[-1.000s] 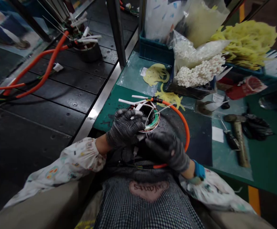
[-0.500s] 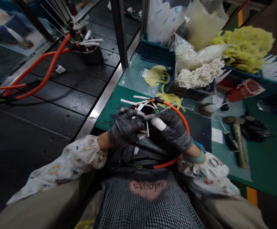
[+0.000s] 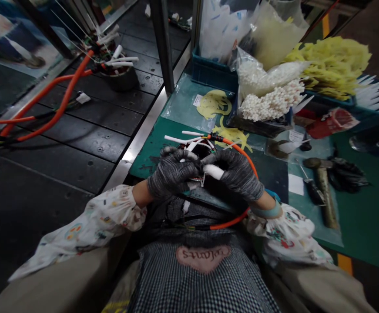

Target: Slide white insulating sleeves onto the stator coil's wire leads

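Both my hands wear grey knit gloves and meet over a round wound coil (image 3: pixel 198 149) at the near edge of the green bench. My left hand (image 3: pixel 171 173) grips the coil's left side. My right hand (image 3: pixel 238 174) pinches a short white sleeve tube (image 3: pixel 213 172) against the coil, with a thin white lead hanging below it. White sleeved leads (image 3: pixel 180 140) fan out from the coil's top. An orange cable (image 3: pixel 246 158) leaves the coil, arcs right behind my right hand and returns across my lap.
A hammer (image 3: pixel 323 189) and a small tool (image 3: pixel 313 188) lie at right on the green mat (image 3: pixel 365 217). Bins of white sleeve pieces (image 3: pixel 272 102) and yellow parts (image 3: pixel 333 65) stand behind. Left, a dark conveyor (image 3: pixel 88 130) carries another coil (image 3: pixel 119 71) with orange cable.
My right hand rose from the lap side of the coil to its top, now holding a white sleeve tube, and closed in toward my left hand. The left hand stayed put.
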Available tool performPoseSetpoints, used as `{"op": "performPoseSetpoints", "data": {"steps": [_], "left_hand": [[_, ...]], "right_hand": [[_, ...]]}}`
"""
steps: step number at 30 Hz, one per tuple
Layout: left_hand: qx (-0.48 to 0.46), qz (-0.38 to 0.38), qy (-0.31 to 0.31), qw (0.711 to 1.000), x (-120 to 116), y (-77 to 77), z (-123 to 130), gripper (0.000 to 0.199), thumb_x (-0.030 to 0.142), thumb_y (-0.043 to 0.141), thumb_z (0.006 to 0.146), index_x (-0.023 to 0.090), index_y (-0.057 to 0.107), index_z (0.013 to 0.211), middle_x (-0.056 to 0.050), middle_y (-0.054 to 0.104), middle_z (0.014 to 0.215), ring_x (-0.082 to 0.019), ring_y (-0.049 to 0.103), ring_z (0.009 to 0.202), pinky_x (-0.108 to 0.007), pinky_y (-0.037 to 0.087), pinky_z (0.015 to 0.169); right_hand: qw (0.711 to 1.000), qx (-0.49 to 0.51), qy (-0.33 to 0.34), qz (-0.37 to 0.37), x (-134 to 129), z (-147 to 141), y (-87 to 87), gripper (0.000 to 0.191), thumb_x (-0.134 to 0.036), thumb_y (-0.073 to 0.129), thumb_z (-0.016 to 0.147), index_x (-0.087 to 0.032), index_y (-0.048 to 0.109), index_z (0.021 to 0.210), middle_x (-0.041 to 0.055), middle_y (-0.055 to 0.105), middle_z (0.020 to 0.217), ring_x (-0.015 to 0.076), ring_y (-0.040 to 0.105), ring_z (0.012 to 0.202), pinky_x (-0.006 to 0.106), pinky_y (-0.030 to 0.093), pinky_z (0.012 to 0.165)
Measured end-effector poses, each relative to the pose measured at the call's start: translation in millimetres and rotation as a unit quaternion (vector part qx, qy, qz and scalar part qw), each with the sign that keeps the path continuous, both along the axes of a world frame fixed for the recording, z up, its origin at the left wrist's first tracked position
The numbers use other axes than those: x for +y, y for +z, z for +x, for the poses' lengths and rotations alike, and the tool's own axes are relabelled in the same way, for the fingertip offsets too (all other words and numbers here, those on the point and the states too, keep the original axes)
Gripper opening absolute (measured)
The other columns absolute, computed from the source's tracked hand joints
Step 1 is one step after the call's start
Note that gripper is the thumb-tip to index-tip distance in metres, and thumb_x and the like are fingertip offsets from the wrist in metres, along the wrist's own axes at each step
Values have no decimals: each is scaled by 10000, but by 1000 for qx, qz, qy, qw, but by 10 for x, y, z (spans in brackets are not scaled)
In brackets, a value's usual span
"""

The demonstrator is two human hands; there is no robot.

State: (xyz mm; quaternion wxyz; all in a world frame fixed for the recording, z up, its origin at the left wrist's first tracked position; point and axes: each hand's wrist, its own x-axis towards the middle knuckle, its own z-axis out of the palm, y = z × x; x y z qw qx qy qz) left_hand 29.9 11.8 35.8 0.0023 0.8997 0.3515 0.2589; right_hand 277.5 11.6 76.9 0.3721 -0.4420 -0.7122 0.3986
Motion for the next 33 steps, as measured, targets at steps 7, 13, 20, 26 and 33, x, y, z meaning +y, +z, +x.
{"op": "performPoseSetpoints", "data": {"steps": [7, 13, 20, 26, 33], "left_hand": [[-23, 15, 3, 1000, -19, 74, 55, 277, 541, 664, 1023, 334, 814, 1130, -5, 813, 1174, -230, 712, 1188, -453, 387, 1216], [-12, -52, 8, 999, -69, 163, 61, 314, 539, 605, 1055, 307, 816, 1053, -10, 828, 1169, -245, 703, 1234, -503, 404, 1256], [-31, -58, 28, 997, -106, 164, 88, 406, 552, 518, 1090, 273, 811, 1057, 19, 819, 1217, -214, 690, 1280, -457, 393, 1262], [-62, 1, 25, 998, -143, -5, 105, 129, 440, 713, 1013, 330, 776, 1024, 53, 840, 1134, -242, 681, 1333, -493, 295, 1315], [-216, -90, 156, 960, -423, -203, -242, 788, 712, 727, 930, 293, 488, 1553, -108, 271, 1826, -421, 291, 1681, -635, 313, 1362]], "right_hand": [[990, -53, 73, 104, -123, 56, -36, 125, -338, 737, 1009, -302, 839, 1073, 20, 840, 991, 223, 781, 881, 414, 659, 858], [988, -90, 33, 122, -342, 69, -180, 197, -479, 704, 1040, -317, 815, 1024, 44, 800, 1040, 233, 759, 918, 402, 664, 808], [982, 20, 34, 187, -224, -218, -171, 258, -387, 535, 1119, -312, 776, 1066, 32, 806, 1016, 223, 776, 930, 398, 670, 839], [971, 71, -99, 205, 70, -328, -165, 131, -291, 556, 1093, -302, 680, 1052, 0, 783, 1006, 215, 766, 941, 434, 670, 887], [882, -100, -413, 203, -39, 1084, -291, 132, -391, 569, 997, -274, 626, 1021, 58, 733, 1051, 245, 716, 1023, 502, 609, 1023]]}}
